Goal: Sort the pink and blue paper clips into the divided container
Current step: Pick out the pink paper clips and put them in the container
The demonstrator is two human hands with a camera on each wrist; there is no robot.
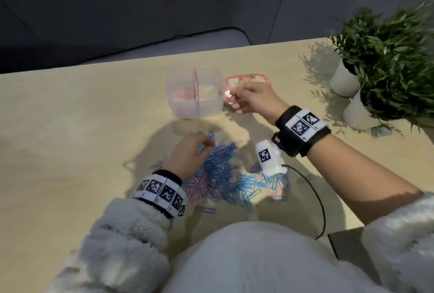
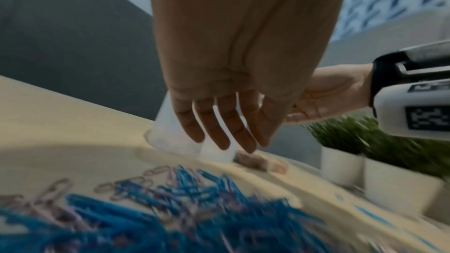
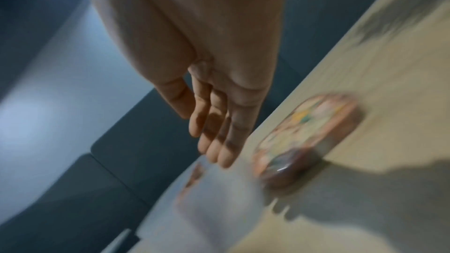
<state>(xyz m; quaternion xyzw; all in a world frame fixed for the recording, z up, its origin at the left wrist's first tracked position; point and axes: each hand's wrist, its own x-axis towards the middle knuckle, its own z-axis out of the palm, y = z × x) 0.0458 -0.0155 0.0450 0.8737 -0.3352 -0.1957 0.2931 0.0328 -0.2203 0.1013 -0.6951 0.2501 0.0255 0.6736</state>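
We are holding the left hand (image 1: 187,151) over the pile of paper clips (image 1: 225,175), grip released, fingers (image 2: 216,126) loosely extended and grasping nothing. The pile is lying directly beneath and toward us on the bench (image 1: 70,128). The right hand (image 1: 253,97) is hovering just beside the divided container (image 1: 195,95), fingers straight, grip empty. A pink lid (image 1: 249,78) is lying under that hand, right of the container. Two potted plants (image 1: 375,62) are standing at the far right, well apart.
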